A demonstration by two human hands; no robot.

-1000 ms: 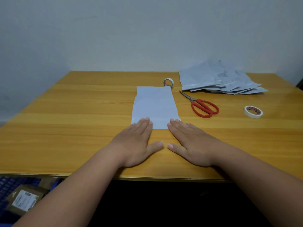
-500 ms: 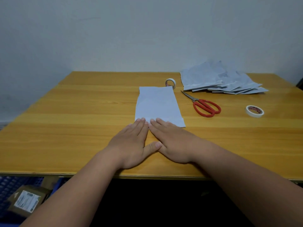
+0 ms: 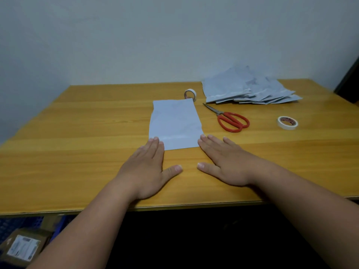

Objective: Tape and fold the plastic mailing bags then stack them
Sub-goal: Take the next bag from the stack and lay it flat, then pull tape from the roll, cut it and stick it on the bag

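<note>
Wooden table (image 3: 77, 133) bearing mailing bag (image 3: 174, 123); left hand (image 3: 149, 164) and right hand (image 3: 223, 162) lying flat, fingers straight, pressing near corners. Advice: smoothing crease outward evenly, keeping edges aligned.

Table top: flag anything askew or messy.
The pile of bags at the far right is splayed and crumpled, not squared. One tape roll stands on edge; the other lies flat.

Pale mailing bag (image 3: 174, 123) lies flat mid-table; bag pile (image 3: 250, 88) far right.
</note>
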